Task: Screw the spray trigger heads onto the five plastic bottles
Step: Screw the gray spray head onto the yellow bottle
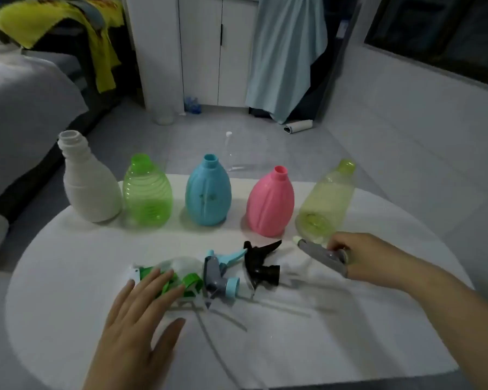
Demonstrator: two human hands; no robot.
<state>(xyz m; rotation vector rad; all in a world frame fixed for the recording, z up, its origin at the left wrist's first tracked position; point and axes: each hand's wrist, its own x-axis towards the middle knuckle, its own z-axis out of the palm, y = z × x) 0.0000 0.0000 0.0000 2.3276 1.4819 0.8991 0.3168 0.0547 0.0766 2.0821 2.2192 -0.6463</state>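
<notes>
Five plastic bottles stand open-necked in a row on a round white table (pixel 293 347): white bottle (pixel 89 187), green bottle (pixel 147 192), blue bottle (pixel 208 192), pink bottle (pixel 271 204) and a pale yellow bottle (pixel 326 201), which leans. None wears a spray head, so the job looks barely begun. The right hand (pixel 361 256) closes its fingers around a grey spray head (pixel 323 254) just beside the yellow bottle. The left hand (pixel 141 313) lies spread and flat, fingertips on a green spray head (pixel 178 280), gripping nothing. A blue-and-grey spray head (pixel 220 274) and a black spray head (pixel 261 263) wait between them. Beyond: grey tiled floor, white cupboard (pixel 209 49), a hanging blue cloth (pixel 286 52), dim light.
</notes>
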